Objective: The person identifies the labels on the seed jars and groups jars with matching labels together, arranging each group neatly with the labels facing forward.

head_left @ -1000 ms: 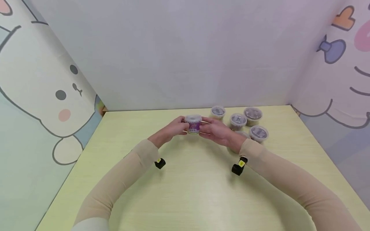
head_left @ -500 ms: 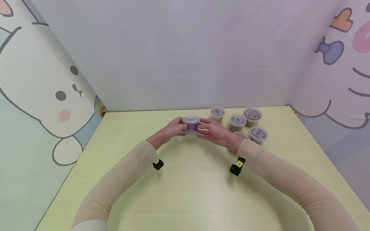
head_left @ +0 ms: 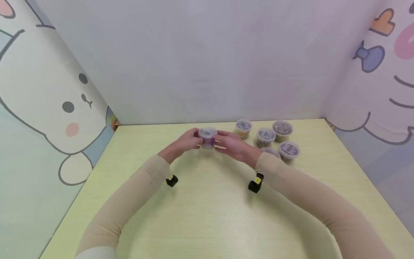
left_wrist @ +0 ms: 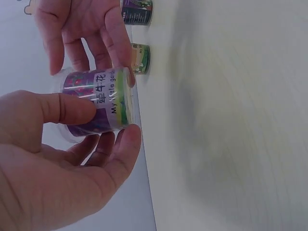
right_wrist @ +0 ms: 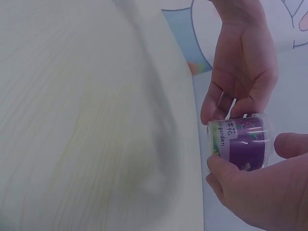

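A small lidded plastic cup (head_left: 207,139) with a purple label reading "My little garden" is held up over the far part of the table. My left hand (head_left: 185,141) grips it from the left; in the left wrist view the thumb lies across the label of the cup (left_wrist: 79,86), its fingers partly hidden behind. My right hand (head_left: 238,146) is at the cup's right side, fingers fairly straight. In the right wrist view, right fingertips overlap the base end of the cup (right_wrist: 246,144), while the right thumb (right_wrist: 289,144) stands beside the clear lid.
Several similar lidded cups stand at the table's back right, including a yellowish one (head_left: 243,129), a larger one (head_left: 283,130) and one (head_left: 289,150) nearer the front. The pale wood table (head_left: 207,208) meets a white backdrop (head_left: 207,64) behind. Cartoon-printed panels flank both sides.
Both hands have shifted left with the cup and risen slightly. The cup's lid tips more toward the camera, and more of the cups behind my right hand shows.
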Available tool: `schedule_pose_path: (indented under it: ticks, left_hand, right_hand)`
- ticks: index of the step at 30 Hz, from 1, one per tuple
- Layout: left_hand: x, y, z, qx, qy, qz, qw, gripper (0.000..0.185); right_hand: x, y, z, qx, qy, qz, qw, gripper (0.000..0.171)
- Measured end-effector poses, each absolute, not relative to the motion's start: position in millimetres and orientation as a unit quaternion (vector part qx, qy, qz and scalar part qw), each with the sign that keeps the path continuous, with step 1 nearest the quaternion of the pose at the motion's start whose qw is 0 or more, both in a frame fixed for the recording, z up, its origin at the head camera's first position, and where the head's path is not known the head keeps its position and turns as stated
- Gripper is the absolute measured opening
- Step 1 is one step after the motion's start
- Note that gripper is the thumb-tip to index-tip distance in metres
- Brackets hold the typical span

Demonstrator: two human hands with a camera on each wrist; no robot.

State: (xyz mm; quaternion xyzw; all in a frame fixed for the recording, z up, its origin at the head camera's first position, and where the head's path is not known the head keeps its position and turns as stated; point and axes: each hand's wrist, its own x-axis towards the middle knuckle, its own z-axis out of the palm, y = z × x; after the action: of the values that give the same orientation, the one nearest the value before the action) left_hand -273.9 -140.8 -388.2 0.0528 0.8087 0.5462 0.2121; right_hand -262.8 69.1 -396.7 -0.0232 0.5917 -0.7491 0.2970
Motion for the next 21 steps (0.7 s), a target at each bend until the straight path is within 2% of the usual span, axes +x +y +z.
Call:
schedule_pose_path:
  ticks: [21]
  left_hand:
    - [-299, -198, -409, -0.024, 0.814, 0.558, 0.159, 0.056]
  right_hand:
    - [-297, -22, -418, 0.012, 0.645, -0.733, 0.216, 0.057]
